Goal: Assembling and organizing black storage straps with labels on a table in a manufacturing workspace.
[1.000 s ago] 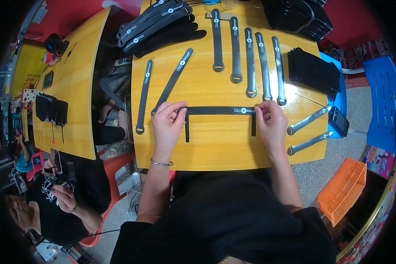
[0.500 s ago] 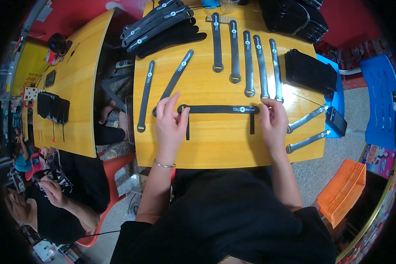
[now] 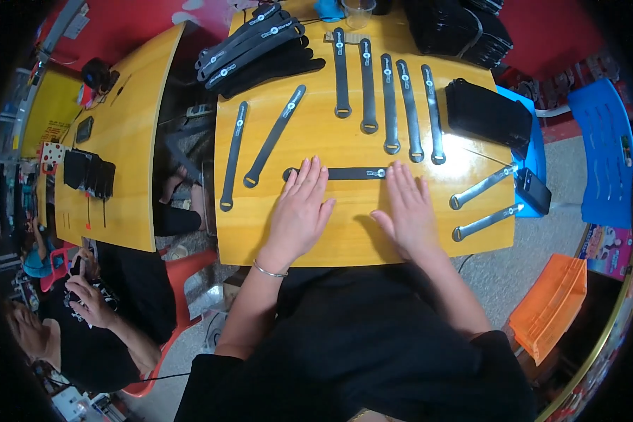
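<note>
While both hands lie flat, palms down and fingers spread, on a yellow wooden table (image 3: 344,243), neither one grips anything. The left hand (image 3: 301,205) presses its fingertips onto the left end of a black strap (image 3: 352,173), and the right hand (image 3: 409,209) covers the right end with its fingertips. This strap lies just beyond the fingers, on the far side from the person's body. Its long axis runs straight across, left to right, so each hand holds down one end and only the middle stretch shows between them. Both hands are equally near it.

Farther out, a row of five black straps (image 3: 390,105) lies lengthwise, pointing away from the person, well beyond the right hand. Two slanted black straps (image 3: 274,137) lie beyond the left hand, with a loose pile of straps (image 3: 257,53) at the far left corner. Two grey straps (image 3: 487,204) angle near the right edge, beside a small black box (image 3: 534,190). A stack of folded black fabric (image 3: 489,112) sits at the far right.

Both ends of the held strap are hidden under the fingers, so their shape cannot be seen. Small pale marks on the straps are too tiny to make out. Another person (image 3: 91,316) sits at lower left, partly cut off by the dark rim.
</note>
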Demonstrator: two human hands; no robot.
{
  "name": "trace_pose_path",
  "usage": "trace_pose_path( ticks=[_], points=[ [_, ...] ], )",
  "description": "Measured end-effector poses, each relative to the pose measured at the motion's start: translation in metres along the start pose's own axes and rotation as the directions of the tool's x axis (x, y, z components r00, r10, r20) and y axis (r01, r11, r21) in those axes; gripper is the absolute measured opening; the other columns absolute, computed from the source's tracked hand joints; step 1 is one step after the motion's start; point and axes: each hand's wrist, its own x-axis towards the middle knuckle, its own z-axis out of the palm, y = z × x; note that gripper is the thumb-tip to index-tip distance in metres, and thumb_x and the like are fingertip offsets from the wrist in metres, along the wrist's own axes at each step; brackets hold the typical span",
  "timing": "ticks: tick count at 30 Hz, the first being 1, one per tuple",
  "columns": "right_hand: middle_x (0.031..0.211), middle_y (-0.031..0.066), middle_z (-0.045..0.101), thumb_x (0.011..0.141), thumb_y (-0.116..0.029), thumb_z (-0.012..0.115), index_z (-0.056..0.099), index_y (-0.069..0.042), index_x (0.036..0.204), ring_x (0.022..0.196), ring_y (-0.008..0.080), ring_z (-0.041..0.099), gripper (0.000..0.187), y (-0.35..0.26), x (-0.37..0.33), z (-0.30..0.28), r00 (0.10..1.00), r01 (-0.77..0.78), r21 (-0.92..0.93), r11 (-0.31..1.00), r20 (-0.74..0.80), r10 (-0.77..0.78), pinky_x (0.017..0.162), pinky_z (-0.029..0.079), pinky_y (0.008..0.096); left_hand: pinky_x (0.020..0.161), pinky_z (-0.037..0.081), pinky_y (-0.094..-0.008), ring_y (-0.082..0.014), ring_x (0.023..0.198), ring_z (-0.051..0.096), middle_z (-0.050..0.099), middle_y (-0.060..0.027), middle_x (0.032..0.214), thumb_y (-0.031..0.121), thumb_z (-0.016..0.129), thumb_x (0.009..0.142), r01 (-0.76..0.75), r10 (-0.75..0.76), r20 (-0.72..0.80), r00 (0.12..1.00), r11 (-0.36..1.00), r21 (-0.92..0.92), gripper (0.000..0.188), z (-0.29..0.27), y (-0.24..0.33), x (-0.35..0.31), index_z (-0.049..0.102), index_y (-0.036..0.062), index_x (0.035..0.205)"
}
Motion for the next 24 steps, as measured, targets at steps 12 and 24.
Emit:
trace_pose_path(
  ticks=[12,24],
  points=[
    [0.112,0.0141,0.057,0.079,-0.008,0.062,0.058,-0.004,0.109,0.105,0.0316,0.052,0.031,-0.003,0.020,-0.029,0.953,0.072,0.445,0.893,-0.294,0.069,0.097,0.035,0.0427,0.084,0.042,-0.0386,-0.0305,0.093,0.052,0.055,-0.0132,0.095,0.007,0.064,0.080,0.310,-0.247,-0.423,0.872,0.947,0.086,0.038,-0.018,-0.065,0.034,0.051,0.0013,0.116],
    [0.110,0.0122,0.057,0.082,-0.005,0.063,0.054,-0.002,0.118,0.098,0.0181,0.056,0.037,-0.031,0.031,-0.031,0.989,-0.045,0.917,0.395,-0.017,0.150,0.083,0.046,0.0299,0.068,0.046,-0.0348,-0.0254,0.076,0.056,0.052,-0.0110,0.083,0.000,0.061,0.079,0.109,-0.195,-0.454,0.869,0.972,-0.207,0.016,-0.038,-0.034,0.034,0.063,0.0039,0.095]
  ],
)
